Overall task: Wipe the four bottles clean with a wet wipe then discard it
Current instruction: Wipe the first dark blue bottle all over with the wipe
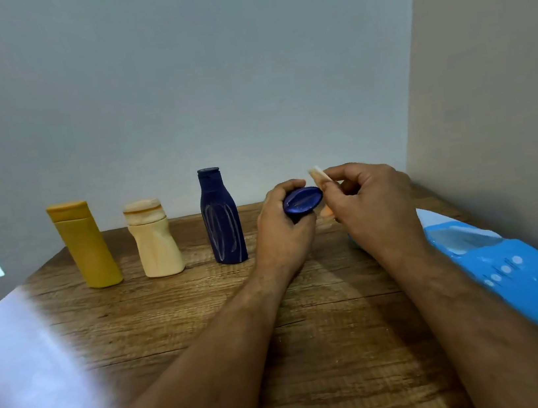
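two hands work on a small dark blue plastic bottle (302,202) above a brown wood-grain table (328,316).

the left hand (281,226) is clenched round the small blue bottle, holding it off the table with its oval end turned toward the camera. the right hand (368,198) pinches a folded pale wet wipe (319,176) between its fingertips, right beside the bottle's end and seemingly touching it. three more bottles stand upright in a row near the wall: a mustard-yellow plastic bottle (85,245) at the far left, a cream squat plastic bottle (153,239) next to it, and a tall dark blue plastic bottle (221,217) just left of the left hand. a bright blue soft pack of wipes (512,270) lies on the table at the right, along the side wall, near the right forearm.
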`<state>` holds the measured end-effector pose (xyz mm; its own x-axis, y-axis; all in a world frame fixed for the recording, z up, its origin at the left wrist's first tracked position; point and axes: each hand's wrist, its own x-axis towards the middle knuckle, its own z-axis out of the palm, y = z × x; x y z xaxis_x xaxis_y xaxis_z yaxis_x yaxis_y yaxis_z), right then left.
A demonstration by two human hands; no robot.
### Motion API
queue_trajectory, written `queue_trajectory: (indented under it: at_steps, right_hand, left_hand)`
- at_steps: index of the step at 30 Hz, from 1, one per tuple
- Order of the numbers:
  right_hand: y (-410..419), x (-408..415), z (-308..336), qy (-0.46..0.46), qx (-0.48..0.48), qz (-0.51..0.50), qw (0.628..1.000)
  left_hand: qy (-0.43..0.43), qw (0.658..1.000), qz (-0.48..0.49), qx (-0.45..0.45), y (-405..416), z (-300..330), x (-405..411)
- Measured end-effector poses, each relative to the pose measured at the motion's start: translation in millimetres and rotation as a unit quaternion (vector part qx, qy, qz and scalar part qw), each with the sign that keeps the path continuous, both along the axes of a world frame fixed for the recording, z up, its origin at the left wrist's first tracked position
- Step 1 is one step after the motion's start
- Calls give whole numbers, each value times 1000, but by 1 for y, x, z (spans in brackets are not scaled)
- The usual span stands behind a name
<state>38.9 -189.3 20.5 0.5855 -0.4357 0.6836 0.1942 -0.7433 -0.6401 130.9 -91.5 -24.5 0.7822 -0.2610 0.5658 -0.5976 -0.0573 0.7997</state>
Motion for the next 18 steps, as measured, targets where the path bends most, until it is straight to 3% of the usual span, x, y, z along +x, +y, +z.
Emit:
queue_trajectory:
  at_steps: [8, 18]
  right_hand:
    - [5, 2, -6, 41, -115, 2, 993]
    - [13, 6, -15, 50, -225, 49, 972]
  left_hand:
    - [-23, 999, 28, 20, 5, 3, 4]
    - [15, 1000, 23, 7, 8, 2, 2]
